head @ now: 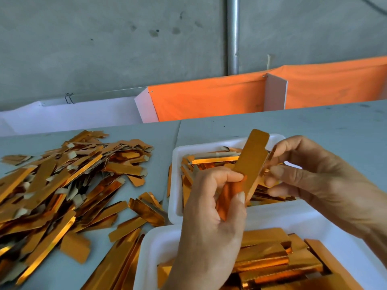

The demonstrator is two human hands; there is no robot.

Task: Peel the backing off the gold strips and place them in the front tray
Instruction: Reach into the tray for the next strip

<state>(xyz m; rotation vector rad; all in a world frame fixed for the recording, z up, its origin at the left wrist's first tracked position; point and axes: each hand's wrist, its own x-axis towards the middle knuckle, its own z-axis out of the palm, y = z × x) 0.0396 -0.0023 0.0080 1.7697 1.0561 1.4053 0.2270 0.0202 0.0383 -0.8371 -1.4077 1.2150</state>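
My left hand (211, 222) grips a gold strip (252, 153) upright between thumb and fingers, above two white trays. My right hand (314, 178) pinches the strip's right edge, where a thin layer stands slightly away from it. The far white tray (178, 160) holds several gold strips lying loose. The near white tray (150, 248), closest to me, holds stacked gold strips (270, 258).
A large heap of gold strips with pale paper tabs (62, 185) covers the grey table at left. An orange cloth barrier (209, 97) and white panels stand along the table's far edge. A metal pole (232, 34) rises behind.
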